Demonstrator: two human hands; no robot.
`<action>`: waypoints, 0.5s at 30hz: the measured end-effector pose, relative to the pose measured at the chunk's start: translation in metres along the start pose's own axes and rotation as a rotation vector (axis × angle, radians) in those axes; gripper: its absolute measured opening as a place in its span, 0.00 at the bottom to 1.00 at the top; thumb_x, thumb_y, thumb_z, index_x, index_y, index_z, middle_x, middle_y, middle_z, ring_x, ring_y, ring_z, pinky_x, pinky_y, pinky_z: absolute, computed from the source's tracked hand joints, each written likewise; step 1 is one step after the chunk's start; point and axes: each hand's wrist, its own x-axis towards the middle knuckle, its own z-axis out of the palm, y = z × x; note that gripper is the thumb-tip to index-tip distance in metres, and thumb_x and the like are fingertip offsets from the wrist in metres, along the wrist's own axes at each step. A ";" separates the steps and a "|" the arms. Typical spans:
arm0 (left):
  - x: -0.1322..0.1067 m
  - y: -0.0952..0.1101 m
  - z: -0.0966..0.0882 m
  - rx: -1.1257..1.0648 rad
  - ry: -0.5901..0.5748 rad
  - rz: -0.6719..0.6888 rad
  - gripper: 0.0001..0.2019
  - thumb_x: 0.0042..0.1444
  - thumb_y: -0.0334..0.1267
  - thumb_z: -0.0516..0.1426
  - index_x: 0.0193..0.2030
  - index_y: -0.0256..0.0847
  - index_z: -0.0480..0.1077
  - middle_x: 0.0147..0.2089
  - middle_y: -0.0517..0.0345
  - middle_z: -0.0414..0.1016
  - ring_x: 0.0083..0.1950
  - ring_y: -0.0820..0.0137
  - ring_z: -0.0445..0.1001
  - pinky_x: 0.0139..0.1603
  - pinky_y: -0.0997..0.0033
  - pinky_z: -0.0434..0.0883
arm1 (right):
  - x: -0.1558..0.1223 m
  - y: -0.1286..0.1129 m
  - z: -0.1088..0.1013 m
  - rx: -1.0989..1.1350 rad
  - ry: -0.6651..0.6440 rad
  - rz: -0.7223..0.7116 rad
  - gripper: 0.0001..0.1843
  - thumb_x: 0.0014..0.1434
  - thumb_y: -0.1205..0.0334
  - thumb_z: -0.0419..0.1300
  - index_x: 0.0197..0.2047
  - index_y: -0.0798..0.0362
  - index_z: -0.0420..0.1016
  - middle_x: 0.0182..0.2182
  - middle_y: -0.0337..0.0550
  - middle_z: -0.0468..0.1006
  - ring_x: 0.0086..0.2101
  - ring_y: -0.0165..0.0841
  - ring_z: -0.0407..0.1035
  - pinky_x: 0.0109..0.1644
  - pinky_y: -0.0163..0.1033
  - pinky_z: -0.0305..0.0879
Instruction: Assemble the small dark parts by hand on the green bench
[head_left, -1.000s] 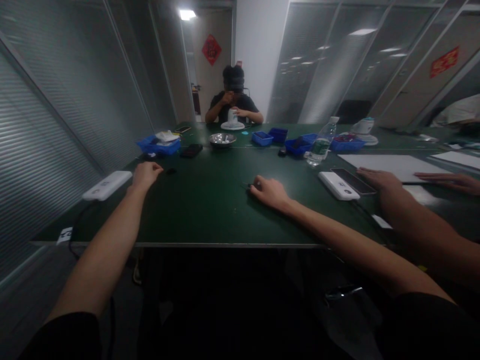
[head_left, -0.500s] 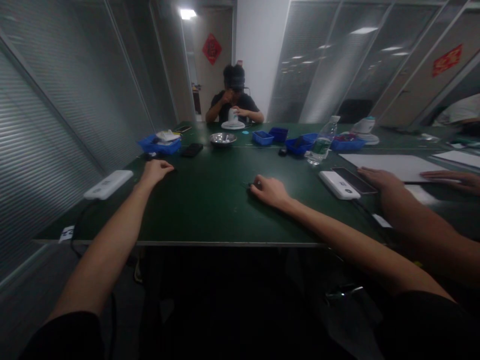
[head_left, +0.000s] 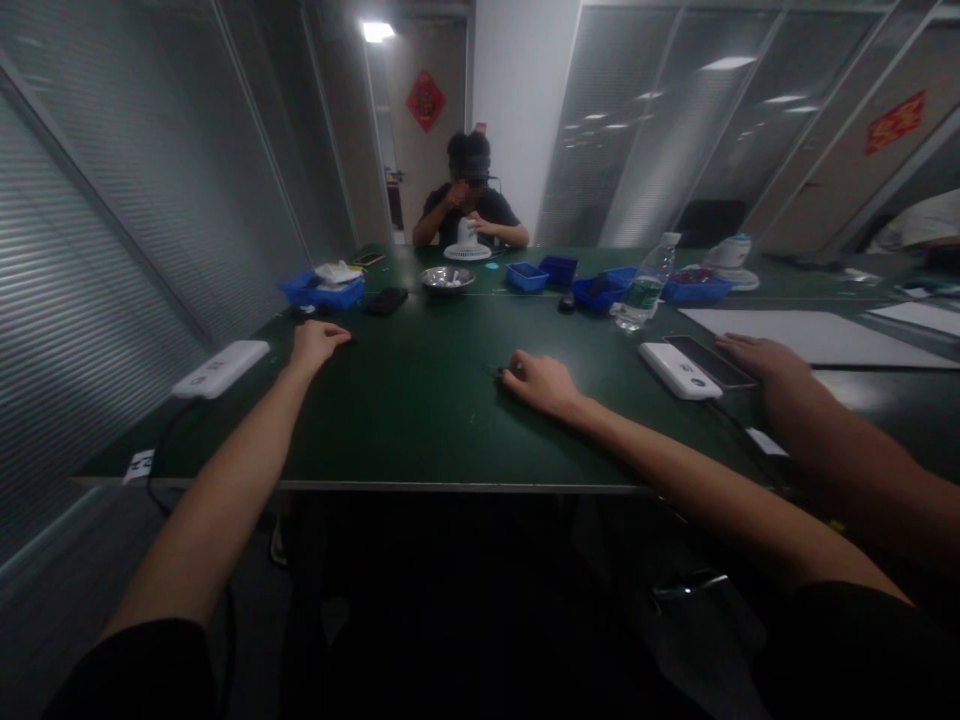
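Note:
My left hand [head_left: 315, 347] rests over the green table [head_left: 420, 420] at the left, fingertips pinched together. A tiny dark bit shows at their tips, too small to name. Farther right, my right hand [head_left: 546, 384] lies on the table with its fingers curled closed. Something small and dark with a thin end pokes out at the thumb side; its kind cannot be made out. Nearest to my left hand are a blue basket [head_left: 300, 292] with white tissue [head_left: 339, 272] and a black phone-like object [head_left: 386, 301].
A white power bank [head_left: 222, 369] lies left, another white power bank [head_left: 681, 371] right, beside a dark phone [head_left: 709, 362]. A co-worker's arm [head_left: 847, 420] reaches in at right by a white board [head_left: 825, 338]. A metal bowl [head_left: 448, 288], blue bins and bottle [head_left: 645, 290] stand farther back.
My two hands keep almost the same place and pose. At the right, the co-worker's farther hand has left the white board and gone out of view.

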 end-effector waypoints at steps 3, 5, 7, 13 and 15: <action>0.002 -0.001 0.000 -0.033 -0.028 -0.071 0.13 0.53 0.44 0.68 0.43 0.43 0.85 0.49 0.47 0.85 0.53 0.53 0.81 0.58 0.58 0.74 | 0.001 0.001 0.001 0.001 -0.001 0.001 0.24 0.72 0.42 0.54 0.58 0.51 0.75 0.44 0.52 0.84 0.40 0.41 0.77 0.43 0.39 0.67; 0.002 0.001 0.002 -0.046 -0.034 -0.111 0.13 0.53 0.45 0.68 0.44 0.42 0.84 0.50 0.47 0.85 0.53 0.54 0.80 0.57 0.58 0.74 | 0.003 0.003 0.003 -0.010 0.010 -0.006 0.24 0.73 0.42 0.54 0.58 0.51 0.75 0.44 0.52 0.84 0.40 0.41 0.77 0.42 0.39 0.67; -0.001 0.004 0.004 -0.031 -0.025 -0.097 0.12 0.54 0.44 0.67 0.44 0.42 0.84 0.50 0.47 0.84 0.53 0.54 0.81 0.56 0.59 0.74 | 0.004 0.004 0.005 -0.021 0.018 -0.015 0.24 0.73 0.42 0.53 0.57 0.50 0.75 0.43 0.51 0.83 0.39 0.40 0.77 0.41 0.39 0.66; -0.006 0.011 0.007 0.020 -0.007 0.072 0.08 0.57 0.40 0.64 0.42 0.43 0.84 0.48 0.50 0.85 0.52 0.58 0.81 0.57 0.63 0.73 | 0.006 0.007 0.008 -0.036 0.021 -0.019 0.24 0.72 0.41 0.52 0.57 0.50 0.75 0.42 0.50 0.83 0.37 0.40 0.77 0.39 0.38 0.65; -0.004 0.008 0.007 0.001 -0.018 0.026 0.09 0.56 0.41 0.66 0.42 0.43 0.84 0.47 0.50 0.85 0.51 0.58 0.81 0.57 0.63 0.73 | 0.006 0.007 0.008 -0.046 0.030 -0.026 0.23 0.73 0.42 0.52 0.56 0.50 0.75 0.41 0.49 0.83 0.37 0.40 0.77 0.38 0.38 0.64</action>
